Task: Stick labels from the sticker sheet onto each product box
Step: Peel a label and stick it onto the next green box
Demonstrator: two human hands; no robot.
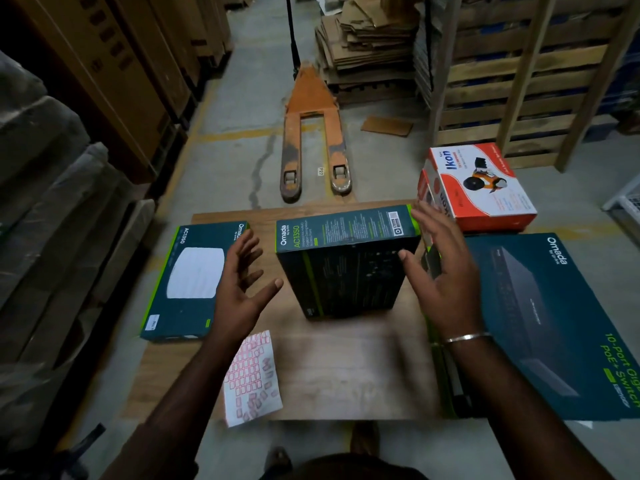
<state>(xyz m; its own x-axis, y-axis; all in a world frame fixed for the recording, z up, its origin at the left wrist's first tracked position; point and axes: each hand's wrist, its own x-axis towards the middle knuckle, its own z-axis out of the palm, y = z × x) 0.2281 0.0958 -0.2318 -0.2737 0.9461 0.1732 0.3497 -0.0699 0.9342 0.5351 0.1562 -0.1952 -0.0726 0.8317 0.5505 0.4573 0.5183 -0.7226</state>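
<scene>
1. Head view: left hand (239,289) and right hand (440,271) have spread fingers holding nothing, flanking the upright box (346,265) at frame centre.
2. The sticker sheet (251,372) lies lower centre on the counter (346,368).
3. Risk: a knock may topple the box.

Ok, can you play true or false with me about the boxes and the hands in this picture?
1. Both hands are holding nothing. True: the left hand and right hand are open.
2. The sticker sheet lies on the table. True.
3. The middle box lies flat. False: it stands on its edge.
4. The red box is on the left. False: it is at the far right.
5. The pallet truck on the floor is blue. False: it is orange.
</scene>
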